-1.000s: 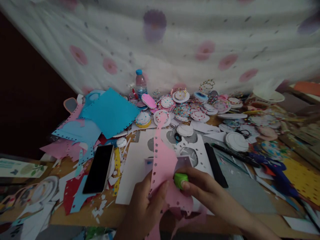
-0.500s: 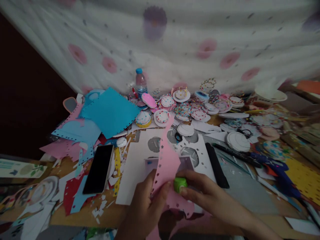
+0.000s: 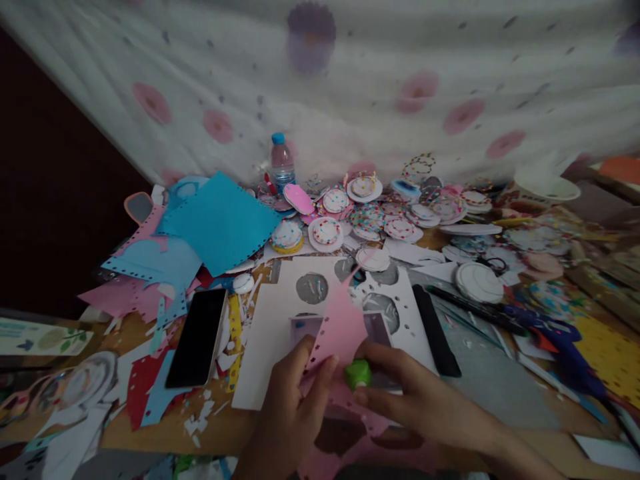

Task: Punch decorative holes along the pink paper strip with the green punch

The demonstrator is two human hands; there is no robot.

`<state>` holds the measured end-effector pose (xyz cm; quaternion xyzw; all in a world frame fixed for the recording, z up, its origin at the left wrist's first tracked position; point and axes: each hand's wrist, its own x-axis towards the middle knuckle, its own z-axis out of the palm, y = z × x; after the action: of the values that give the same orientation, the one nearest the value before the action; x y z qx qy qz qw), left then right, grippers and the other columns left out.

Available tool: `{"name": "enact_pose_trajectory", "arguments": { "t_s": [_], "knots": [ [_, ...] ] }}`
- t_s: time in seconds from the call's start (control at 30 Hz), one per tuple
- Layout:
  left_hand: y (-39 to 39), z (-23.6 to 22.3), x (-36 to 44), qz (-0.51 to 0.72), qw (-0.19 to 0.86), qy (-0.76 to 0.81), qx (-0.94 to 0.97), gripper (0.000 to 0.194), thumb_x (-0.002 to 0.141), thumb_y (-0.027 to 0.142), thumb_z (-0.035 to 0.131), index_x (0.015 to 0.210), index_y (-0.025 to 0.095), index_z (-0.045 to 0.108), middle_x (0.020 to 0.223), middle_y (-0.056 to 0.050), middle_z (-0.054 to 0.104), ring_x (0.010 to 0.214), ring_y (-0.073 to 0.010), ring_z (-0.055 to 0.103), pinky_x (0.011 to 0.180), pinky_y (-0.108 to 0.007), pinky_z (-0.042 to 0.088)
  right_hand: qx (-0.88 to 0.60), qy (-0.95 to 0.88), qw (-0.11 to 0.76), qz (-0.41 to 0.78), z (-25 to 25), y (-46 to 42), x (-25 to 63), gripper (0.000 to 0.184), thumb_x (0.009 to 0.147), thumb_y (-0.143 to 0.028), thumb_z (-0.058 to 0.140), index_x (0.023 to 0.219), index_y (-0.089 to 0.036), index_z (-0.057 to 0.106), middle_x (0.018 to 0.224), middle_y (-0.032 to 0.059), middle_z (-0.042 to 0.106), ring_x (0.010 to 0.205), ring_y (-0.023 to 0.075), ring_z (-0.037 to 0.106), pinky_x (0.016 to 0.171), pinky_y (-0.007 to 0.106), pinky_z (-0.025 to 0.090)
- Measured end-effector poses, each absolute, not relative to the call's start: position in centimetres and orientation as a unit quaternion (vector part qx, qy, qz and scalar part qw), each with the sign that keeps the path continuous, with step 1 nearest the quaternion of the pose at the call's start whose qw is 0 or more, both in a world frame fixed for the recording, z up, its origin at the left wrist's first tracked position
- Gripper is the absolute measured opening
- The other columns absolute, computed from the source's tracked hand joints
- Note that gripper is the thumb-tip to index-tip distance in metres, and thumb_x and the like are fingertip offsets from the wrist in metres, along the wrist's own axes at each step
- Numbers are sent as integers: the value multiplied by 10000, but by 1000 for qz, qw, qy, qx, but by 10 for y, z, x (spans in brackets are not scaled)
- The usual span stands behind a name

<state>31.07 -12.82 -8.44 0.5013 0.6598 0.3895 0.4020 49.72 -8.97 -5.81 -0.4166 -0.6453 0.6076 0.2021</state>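
My left hand (image 3: 295, 400) is closed on a sheet of pink paper (image 3: 342, 327), pinching it between thumb and fingers. Small flower-shaped holes run along the sheet's edge, and larger cut-outs show in its lower part. In my right hand (image 3: 407, 383) is a small green craft punch (image 3: 358, 373), gripped between thumb and fingers against the right side of the paper. Whether the paper lies inside the punch's slot is hidden. Under both hands sit a shallow pale box (image 3: 379, 333) and a white sheet (image 3: 265, 333) with round cut-outs.
A phone (image 3: 197, 339) lies at left beside paper scraps (image 3: 200, 413) and blue card (image 3: 223, 227). Layered paper discs (image 3: 326, 233) crowd the back near a water bottle (image 3: 283, 163). On the right are a black case (image 3: 436, 333), a blue glue gun (image 3: 547, 330) and a white disc stack (image 3: 479, 282).
The pink paper's upper strip has tipped away and to the right, and the sheet has turned slightly. The green punch has rotated a little in my right hand. Both hands keep their grip.
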Motion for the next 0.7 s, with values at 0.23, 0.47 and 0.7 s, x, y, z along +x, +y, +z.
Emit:
{"name": "enact_pose_trajectory", "arguments": {
  "t_s": [0.23,0.47,0.7],
  "knots": [
    [-125,-83,315,375,422,630,533,280,815,367,603,1014,172,633,998,-112,680,971,-262,631,871,-361,507,-431,-643,191,604,-62,-93,498,275,845,-380,601,1046,-193,612,974,36,645,888,182,592,800,280,485],
    [-121,-74,320,376,440,601,551,194,870,347,527,764,186,553,696,-14,579,691,-166,581,741,-279,520,-423,-615,184,639,-57,-91,495,216,821,-374,622,936,-192,645,866,18,651,806,176,604,717,266,498],
    [-123,-73,322,376,428,606,555,171,856,338,549,813,177,592,783,-45,644,764,-188,622,718,-258,514,-412,-603,220,647,-48,-91,492,227,787,-279,657,1006,-221,664,977,27,683,889,192,626,829,313,501]
  ]
}}
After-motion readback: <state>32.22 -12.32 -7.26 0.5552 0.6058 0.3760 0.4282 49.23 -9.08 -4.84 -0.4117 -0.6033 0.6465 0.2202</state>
